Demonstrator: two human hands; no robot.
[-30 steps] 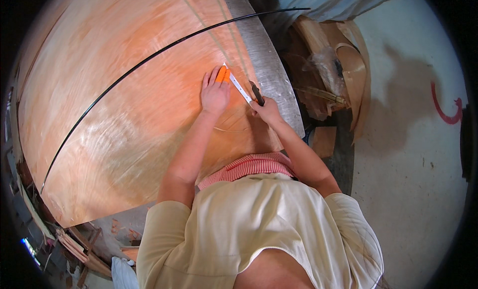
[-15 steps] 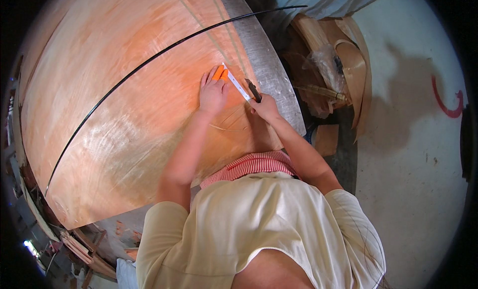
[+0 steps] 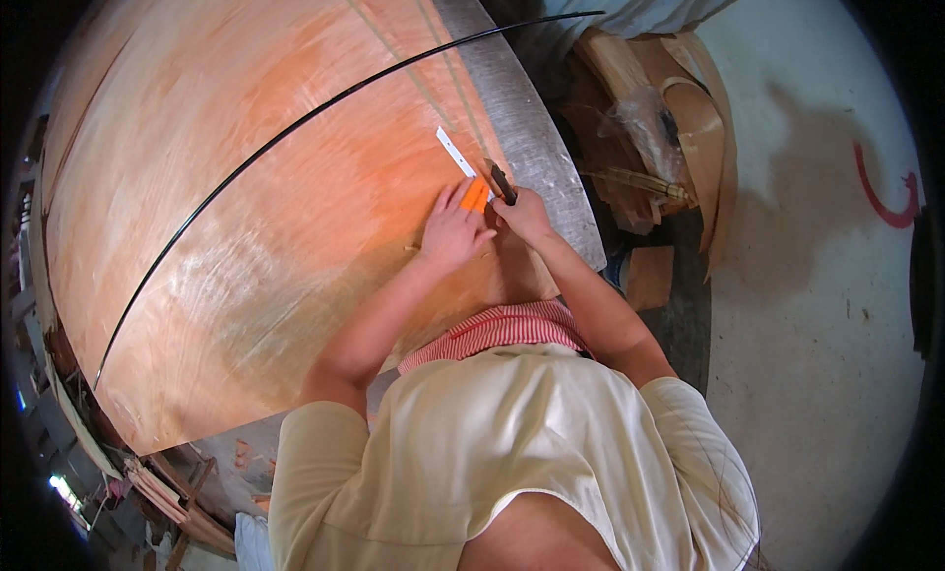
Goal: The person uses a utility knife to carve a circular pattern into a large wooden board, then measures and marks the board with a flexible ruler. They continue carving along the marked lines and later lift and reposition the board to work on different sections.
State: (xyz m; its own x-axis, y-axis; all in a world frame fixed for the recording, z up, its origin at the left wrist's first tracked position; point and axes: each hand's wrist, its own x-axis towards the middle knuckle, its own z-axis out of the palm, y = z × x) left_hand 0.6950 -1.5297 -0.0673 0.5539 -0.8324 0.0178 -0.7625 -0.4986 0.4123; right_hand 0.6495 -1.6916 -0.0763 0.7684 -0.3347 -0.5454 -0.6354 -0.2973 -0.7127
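Note:
My left hand (image 3: pixel 455 234) lies on the orange-brown wood veneer sheet (image 3: pixel 325 177), fingers stretched out, with orange coverings (image 3: pixel 474 194) on its fingertips. Those fingertips rest at the near end of a narrow white strip (image 3: pixel 455 152) that has small dark marks. The strip's far end lies free on the veneer; its near end is hidden by the fingers. Close beside them, my right hand (image 3: pixel 525 217) is closed round a dark-handled cutter knife (image 3: pixel 502 183), its tip pointing away from me. Whether the blade touches the sheet is too small to tell.
A long black rod (image 3: pixel 295 124) arcs across the veneer. Along the sheet's right side runs a grey metal-like edge (image 3: pixel 532 108). Veneer scraps (image 3: pixel 699 128) and clear plastic (image 3: pixel 645 128) lie to the right, beside a pale floor (image 3: pixel 787 394). Wood offcuts (image 3: pixel 162 487) are at lower left.
My left hand has slid toward me and rightward along the white strip, from its far end to near the knife. The right hand with the knife stays in about the same place.

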